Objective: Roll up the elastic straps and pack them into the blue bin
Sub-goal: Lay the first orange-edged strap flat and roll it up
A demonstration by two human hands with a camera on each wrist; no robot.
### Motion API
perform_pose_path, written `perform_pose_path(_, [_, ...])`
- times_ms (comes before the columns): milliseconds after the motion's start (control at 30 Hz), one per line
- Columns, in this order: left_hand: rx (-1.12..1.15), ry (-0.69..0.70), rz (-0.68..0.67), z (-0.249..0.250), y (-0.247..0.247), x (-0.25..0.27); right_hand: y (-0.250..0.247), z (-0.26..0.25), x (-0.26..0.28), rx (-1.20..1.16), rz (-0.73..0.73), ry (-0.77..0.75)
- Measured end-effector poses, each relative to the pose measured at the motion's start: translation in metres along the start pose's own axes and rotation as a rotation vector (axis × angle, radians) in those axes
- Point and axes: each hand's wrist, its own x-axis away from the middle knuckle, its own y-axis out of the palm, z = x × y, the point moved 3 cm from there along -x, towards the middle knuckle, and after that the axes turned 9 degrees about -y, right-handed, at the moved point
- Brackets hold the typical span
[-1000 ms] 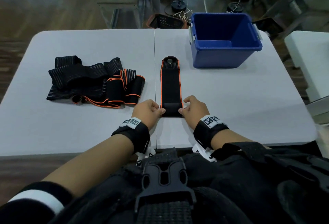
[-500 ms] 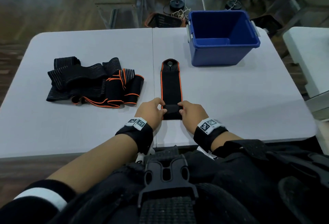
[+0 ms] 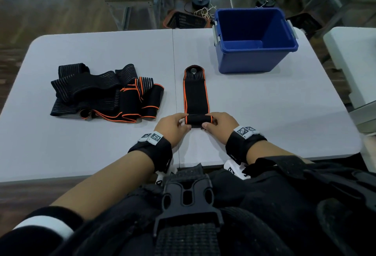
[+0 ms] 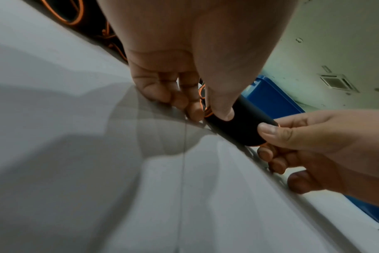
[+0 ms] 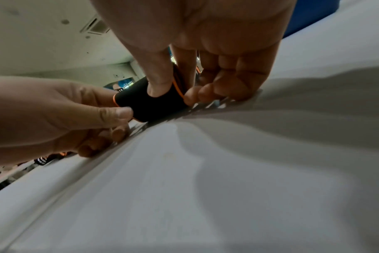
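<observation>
A black elastic strap with orange edging (image 3: 195, 93) lies flat on the white table (image 3: 274, 113), running away from me. Its near end is wound into a short roll (image 3: 197, 119) (image 4: 238, 126) (image 5: 148, 102). My left hand (image 3: 173, 126) (image 4: 208, 106) pinches the roll's left end between thumb and fingers. At the roll's other end my right hand (image 3: 220, 124) (image 5: 175, 90) pinches it the same way. The blue bin (image 3: 254, 40) stands at the far right of the table, with nothing visible inside it.
A heap of several unrolled black straps (image 3: 105, 93), some orange-edged, lies on the table's left half. A seam (image 3: 174, 62) runs down the table's middle. Another white table (image 3: 354, 60) stands at the right. Seated people and cables are on the floor beyond.
Both hands have rolled the strap's near end away from me. The roll has grown thicker and the flat part shorter.
</observation>
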Motion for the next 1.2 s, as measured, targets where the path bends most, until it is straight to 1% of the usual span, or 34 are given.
perform_pose_path(133, [0.030, -0.045, -0.018, 0.005, -0.001, -0.002, -0.004, 0.001, -0.008, -0.057, 0.022, 0.060])
perform_pose_path(300, [0.034, -0.102, 0.009, 0.006, -0.001, -0.004, -0.002, 0.002, -0.011, -0.078, 0.032, 0.120])
perform_pose_path(433, [0.002, -0.144, -0.011, 0.005, 0.000, -0.004, 0.000, 0.004, -0.017, -0.002, -0.017, 0.205])
perform_pose_path(600, [-0.102, -0.182, -0.022, 0.008, -0.004, -0.006, 0.003, 0.006, -0.023, 0.074, -0.049, 0.235])
perform_pose_path(667, [-0.088, -0.143, 0.024, 0.009, -0.006, -0.007, 0.001, 0.003, -0.022, 0.085, 0.005, 0.219])
perform_pose_path(733, [-0.080, -0.066, 0.073, 0.013, -0.008, -0.005, -0.001, -0.001, -0.018, 0.066, 0.101, 0.149])
perform_pose_path(767, [-0.116, -0.014, 0.087, 0.015, -0.008, -0.005, -0.002, -0.003, -0.016, 0.064, 0.131, 0.098])
perform_pose_path(833, [-0.211, 0.081, 0.118, 0.019, -0.007, -0.006, -0.002, -0.005, -0.014, 0.060, 0.141, 0.016])
perform_pose_path(933, [-0.319, 0.169, 0.140, 0.021, -0.005, -0.005, -0.002, -0.001, -0.014, 0.062, 0.117, -0.010])
perform_pose_path(1000, [-0.350, 0.188, 0.118, 0.017, -0.002, -0.006, -0.003, 0.005, -0.013, 0.056, 0.077, -0.020])
perform_pose_path(1133, [-0.238, 0.137, -0.021, -0.002, 0.001, -0.013, -0.007, 0.011, -0.013, 0.098, -0.070, -0.053])
perform_pose_path(1200, [-0.241, 0.120, -0.048, -0.006, 0.002, -0.018, -0.007, 0.014, -0.018, 0.138, -0.090, -0.050])
